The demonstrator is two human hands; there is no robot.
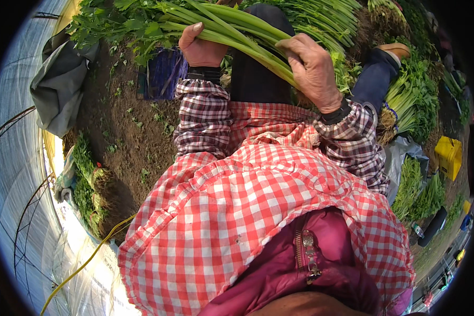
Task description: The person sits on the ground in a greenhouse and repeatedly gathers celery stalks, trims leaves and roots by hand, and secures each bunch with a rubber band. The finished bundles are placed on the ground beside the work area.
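A loose bunch of green celery stalks (249,32) stretches across my raised knee, with its leaves towards the upper left. My left hand (204,48) cups the bunch from below near the leafy part, with the thumb against the front stalks. At the other end, my right hand (315,71) grips the stalks close to their base, fingers bent over them. The base ends are partly hidden behind that hand. Just beyond lies a large pile of celery (328,23), its stalks side by side.
Bare soil (118,158) with leaf scraps lies to my left, beside purple ties (165,75) and a dark cloth (63,85). Tied celery bundles rest at left (96,193) and right (403,102). A yellow container (448,158) stands far right. Plastic sheeting (19,130) curves along the left.
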